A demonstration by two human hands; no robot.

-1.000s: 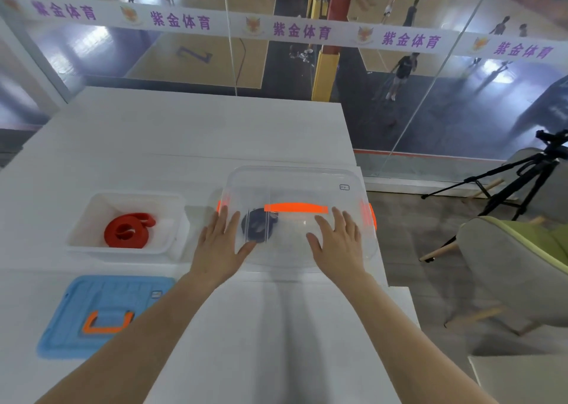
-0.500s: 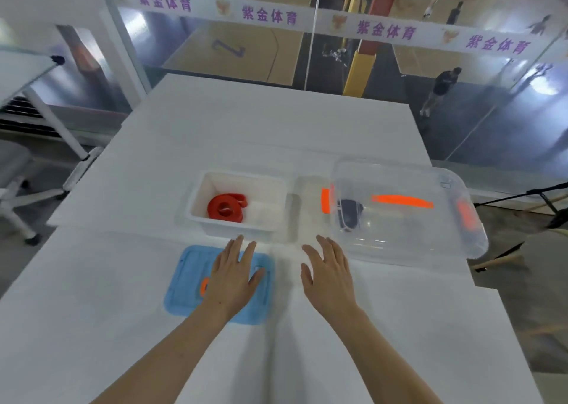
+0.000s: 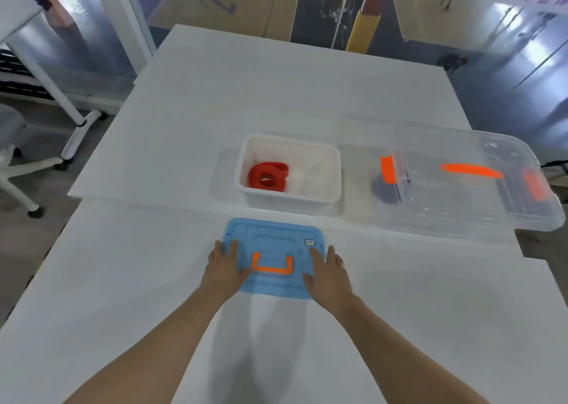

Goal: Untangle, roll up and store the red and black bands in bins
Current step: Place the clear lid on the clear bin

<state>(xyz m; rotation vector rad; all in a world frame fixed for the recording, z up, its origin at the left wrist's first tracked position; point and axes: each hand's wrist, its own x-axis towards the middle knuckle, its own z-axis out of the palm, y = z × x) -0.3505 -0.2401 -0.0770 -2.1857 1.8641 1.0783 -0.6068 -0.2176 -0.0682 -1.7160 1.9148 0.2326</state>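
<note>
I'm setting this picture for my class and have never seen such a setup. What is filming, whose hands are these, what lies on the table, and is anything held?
There is no machine here. A person wears a camera on the head, so the single picture looks down over their own forearms. The left hand and right hand lie with straight fingers on the two ends of a blue lid with an orange handle, which lies on the white table. Nothing looks gripped. Beyond the lid stands an open white bin holding a rolled red band. To its right is a clear bin with its lid on. A dark roll, likely the black band, shows through it.
</note>
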